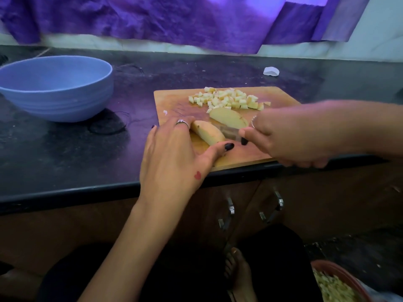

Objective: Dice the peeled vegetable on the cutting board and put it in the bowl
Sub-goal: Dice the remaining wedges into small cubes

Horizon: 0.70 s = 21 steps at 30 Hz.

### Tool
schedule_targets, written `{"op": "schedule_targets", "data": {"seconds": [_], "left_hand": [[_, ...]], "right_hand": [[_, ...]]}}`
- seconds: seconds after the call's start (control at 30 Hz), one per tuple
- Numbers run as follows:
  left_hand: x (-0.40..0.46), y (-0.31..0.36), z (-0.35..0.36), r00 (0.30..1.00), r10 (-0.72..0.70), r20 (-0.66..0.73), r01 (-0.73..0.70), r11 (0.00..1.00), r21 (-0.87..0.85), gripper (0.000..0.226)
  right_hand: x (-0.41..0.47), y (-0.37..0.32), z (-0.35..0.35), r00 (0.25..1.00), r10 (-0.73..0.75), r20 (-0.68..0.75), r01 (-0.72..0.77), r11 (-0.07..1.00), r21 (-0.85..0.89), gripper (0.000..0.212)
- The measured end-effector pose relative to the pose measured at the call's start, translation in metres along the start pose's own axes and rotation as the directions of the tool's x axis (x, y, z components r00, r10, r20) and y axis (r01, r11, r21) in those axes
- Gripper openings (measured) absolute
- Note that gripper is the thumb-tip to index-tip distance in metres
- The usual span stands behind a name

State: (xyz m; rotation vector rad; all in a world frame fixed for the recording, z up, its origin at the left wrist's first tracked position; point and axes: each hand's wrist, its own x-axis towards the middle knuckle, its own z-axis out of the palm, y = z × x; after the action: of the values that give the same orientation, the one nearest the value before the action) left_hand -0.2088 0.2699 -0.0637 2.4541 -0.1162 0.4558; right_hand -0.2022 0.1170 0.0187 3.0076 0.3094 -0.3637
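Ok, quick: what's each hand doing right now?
Left hand: holds a potato piece on the cutting board.
Right hand: grips the knife.

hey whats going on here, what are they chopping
A person is dicing a peeled, pale yellow vegetable on a wooden cutting board on a dark countertop. The left hand steadies one long piece, while the right hand holds a knife beside it; the blade is blurred. A second long piece lies just behind, and a pile of small cubes sits at the board's far side. The blue ribbed bowl stands to the left; no cubes show in it.
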Motion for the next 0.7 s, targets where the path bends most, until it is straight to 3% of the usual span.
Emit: {"op": "schedule_targets", "data": {"seconds": [0.07,0.2,0.33,0.57,0.7], "left_hand": [[0.002,-0.002,0.000,1.000,0.017,0.002,-0.017,1.000,-0.015,0.082],[0.004,-0.005,0.002,0.999,0.034,-0.007,-0.034,0.998,-0.054,0.077],[0.004,-0.005,0.003,0.999,0.042,-0.014,-0.043,0.997,-0.070,0.075],[0.006,0.000,0.000,0.998,-0.062,0.031,0.064,0.996,-0.070,0.080],[0.005,0.001,-0.002,0.996,-0.075,0.047,0.078,0.995,-0.067,0.080]], "right_hand": [[-0.005,0.002,0.003,1.000,0.014,-0.013,-0.014,1.000,-0.015,0.038],[-0.005,-0.006,-0.003,0.988,0.064,0.139,-0.072,0.996,0.054,0.035],[0.001,-0.015,0.007,1.000,0.010,-0.014,-0.009,0.997,0.081,0.025],[-0.019,-0.002,0.016,0.998,0.021,-0.062,-0.013,0.992,0.123,0.043],[-0.042,0.004,0.024,0.996,0.068,0.053,-0.074,0.989,0.129,0.041]]}}
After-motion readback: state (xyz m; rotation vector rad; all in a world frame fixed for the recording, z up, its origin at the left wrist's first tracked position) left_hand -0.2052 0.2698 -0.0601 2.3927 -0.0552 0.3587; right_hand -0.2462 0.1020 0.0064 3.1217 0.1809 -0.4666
